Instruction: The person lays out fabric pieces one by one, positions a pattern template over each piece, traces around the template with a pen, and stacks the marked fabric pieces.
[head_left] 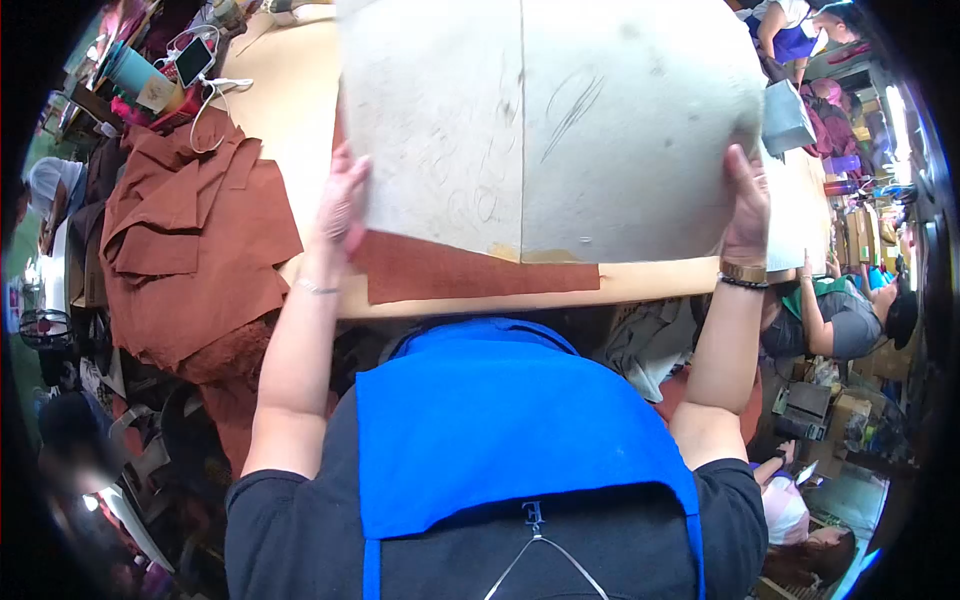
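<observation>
You have the pale sheet (620,130) in front of you, over the reddish-brown cloth (480,282) on the worktop (660,277); whether its underside touches the cloth, you cannot tell from here. The fingers of your left hand (343,200) grasp its left edge, and those of your right hand (748,205) grasp the right edge, thumb on the upper face; the fingers underneath are hidden. It looks like card: probably light for its breadth, fairly stiff, not very slippery, but likely to bend along the dark line down its middle. Opposite side edges, level with each other, seem the right hold; pinching one corner would probably let it sag. The bunched cloth (190,215) to your left looks soft and limp by comparison.
</observation>
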